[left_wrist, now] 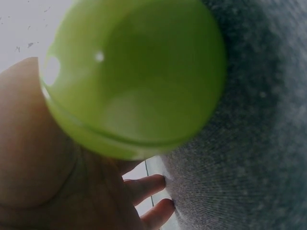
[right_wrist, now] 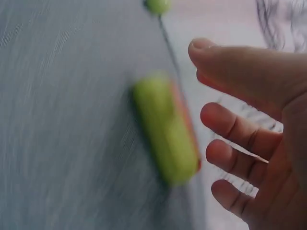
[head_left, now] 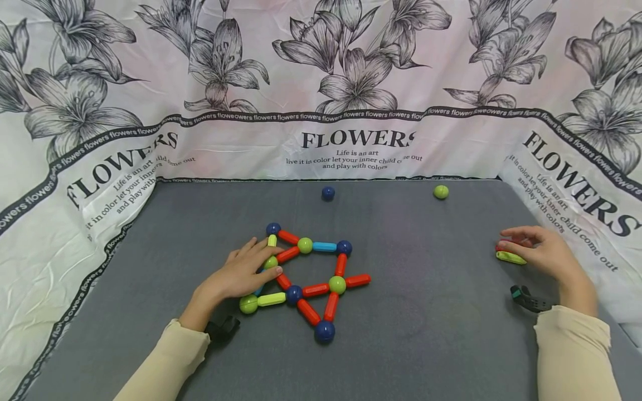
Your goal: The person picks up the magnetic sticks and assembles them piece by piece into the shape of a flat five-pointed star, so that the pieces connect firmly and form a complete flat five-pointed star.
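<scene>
A flat figure of magnetic rods and balls lies on the dark table, with red rods (head_left: 315, 290), a blue rod (head_left: 324, 247), navy balls (head_left: 325, 332) and green balls (head_left: 337, 285). My left hand (head_left: 246, 270) rests over its left side, fingers spread, hiding some rods. Close to the left palm is a large-looking green ball (left_wrist: 139, 81) in the left wrist view. At the far right my right hand (head_left: 544, 253) hovers at a yellow-green rod (right_wrist: 168, 129) with a red rod (right_wrist: 184, 120) beside it. Its fingers are loosely bent and apart from both rods.
Toward the back edge sit a loose navy ball (head_left: 328, 193) and a loose green ball (head_left: 441, 192). A white flower-printed cloth (head_left: 351, 150) rises behind the table and along both sides. Each wrist wears a dark band (head_left: 531, 299).
</scene>
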The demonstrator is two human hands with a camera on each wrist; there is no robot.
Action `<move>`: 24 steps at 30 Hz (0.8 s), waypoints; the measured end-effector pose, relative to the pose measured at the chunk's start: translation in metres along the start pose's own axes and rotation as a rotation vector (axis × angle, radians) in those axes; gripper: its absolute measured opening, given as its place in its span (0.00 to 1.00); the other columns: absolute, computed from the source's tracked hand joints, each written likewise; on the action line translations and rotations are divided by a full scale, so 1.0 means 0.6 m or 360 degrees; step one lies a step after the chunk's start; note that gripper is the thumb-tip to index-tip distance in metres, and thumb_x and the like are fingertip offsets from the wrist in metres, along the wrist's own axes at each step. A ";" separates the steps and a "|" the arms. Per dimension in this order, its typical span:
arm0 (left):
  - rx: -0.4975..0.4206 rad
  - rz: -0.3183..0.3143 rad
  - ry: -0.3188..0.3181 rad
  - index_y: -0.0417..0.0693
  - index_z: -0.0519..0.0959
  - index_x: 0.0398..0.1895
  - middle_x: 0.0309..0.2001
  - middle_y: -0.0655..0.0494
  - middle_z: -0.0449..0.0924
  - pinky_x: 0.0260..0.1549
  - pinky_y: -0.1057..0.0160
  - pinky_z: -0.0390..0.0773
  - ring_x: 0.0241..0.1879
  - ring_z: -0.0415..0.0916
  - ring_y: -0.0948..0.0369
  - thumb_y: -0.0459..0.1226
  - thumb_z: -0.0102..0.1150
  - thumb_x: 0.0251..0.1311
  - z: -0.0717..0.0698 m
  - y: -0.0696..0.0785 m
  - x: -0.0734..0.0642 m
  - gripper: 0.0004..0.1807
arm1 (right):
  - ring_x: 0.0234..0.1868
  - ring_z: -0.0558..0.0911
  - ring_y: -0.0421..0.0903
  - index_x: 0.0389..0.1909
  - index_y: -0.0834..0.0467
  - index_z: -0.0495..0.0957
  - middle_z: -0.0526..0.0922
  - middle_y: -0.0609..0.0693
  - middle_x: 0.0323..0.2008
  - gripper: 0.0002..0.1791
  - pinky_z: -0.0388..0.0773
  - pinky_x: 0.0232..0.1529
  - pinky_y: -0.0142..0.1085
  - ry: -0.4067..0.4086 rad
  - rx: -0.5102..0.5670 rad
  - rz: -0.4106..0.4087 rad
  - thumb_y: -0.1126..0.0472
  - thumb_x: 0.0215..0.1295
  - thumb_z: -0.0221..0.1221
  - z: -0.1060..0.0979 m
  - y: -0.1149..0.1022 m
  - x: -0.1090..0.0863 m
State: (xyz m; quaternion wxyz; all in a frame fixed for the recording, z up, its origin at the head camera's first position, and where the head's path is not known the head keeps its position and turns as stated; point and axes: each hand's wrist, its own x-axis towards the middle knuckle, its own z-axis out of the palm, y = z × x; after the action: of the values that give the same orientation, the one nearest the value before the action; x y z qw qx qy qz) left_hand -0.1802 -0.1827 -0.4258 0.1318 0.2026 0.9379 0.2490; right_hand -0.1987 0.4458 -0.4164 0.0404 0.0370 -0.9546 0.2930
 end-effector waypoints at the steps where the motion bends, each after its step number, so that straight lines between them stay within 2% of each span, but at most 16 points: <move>1: 0.0000 0.0000 0.0000 0.59 0.69 0.73 0.82 0.44 0.49 0.69 0.25 0.44 0.80 0.38 0.34 0.55 0.50 0.75 0.000 0.000 0.000 0.28 | 0.35 0.70 0.25 0.54 0.64 0.82 0.81 0.29 0.37 0.22 0.68 0.32 0.27 -0.0015 0.0017 0.0014 0.52 0.67 0.67 0.000 0.008 -0.003; 3: -0.0002 -0.0002 -0.0003 0.59 0.69 0.73 0.82 0.44 0.49 0.69 0.25 0.44 0.80 0.38 0.34 0.55 0.50 0.75 0.000 0.000 0.000 0.28 | 0.33 0.71 0.28 0.53 0.64 0.82 0.80 0.24 0.34 0.21 0.68 0.30 0.28 -0.0039 0.0060 0.0051 0.52 0.68 0.67 0.001 0.020 -0.008; 7: -0.0008 0.0003 -0.0004 0.58 0.69 0.73 0.82 0.43 0.49 0.69 0.25 0.44 0.80 0.38 0.34 0.54 0.50 0.75 -0.001 0.001 -0.001 0.28 | 0.32 0.71 0.33 0.52 0.61 0.83 0.79 0.23 0.33 0.21 0.67 0.30 0.31 -0.0052 0.0085 0.0107 0.50 0.69 0.65 0.003 0.032 -0.016; 17: -0.0008 0.0003 -0.0001 0.58 0.69 0.73 0.81 0.43 0.50 0.70 0.26 0.43 0.80 0.38 0.34 0.54 0.51 0.75 -0.003 0.003 -0.001 0.28 | 0.33 0.68 0.29 0.54 0.63 0.83 0.74 0.18 0.32 0.25 0.67 0.31 0.29 -0.0044 -0.0016 0.0184 0.46 0.68 0.65 -0.008 0.034 -0.025; 24: -0.0016 0.0005 0.0000 0.58 0.69 0.73 0.81 0.43 0.50 0.69 0.26 0.43 0.80 0.38 0.34 0.53 0.51 0.75 -0.003 0.003 -0.001 0.28 | 0.33 0.67 0.29 0.57 0.64 0.81 0.74 0.24 0.33 0.28 0.66 0.31 0.29 -0.0140 -0.0104 0.0219 0.44 0.68 0.64 -0.014 0.039 -0.024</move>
State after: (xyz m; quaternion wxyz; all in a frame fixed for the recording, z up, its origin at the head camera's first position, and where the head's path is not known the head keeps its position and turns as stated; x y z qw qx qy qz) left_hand -0.1798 -0.1824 -0.4233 0.1326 0.2036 0.9362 0.2539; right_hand -0.1860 0.4704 -0.4237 -0.0207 -0.0173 -0.9647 0.2618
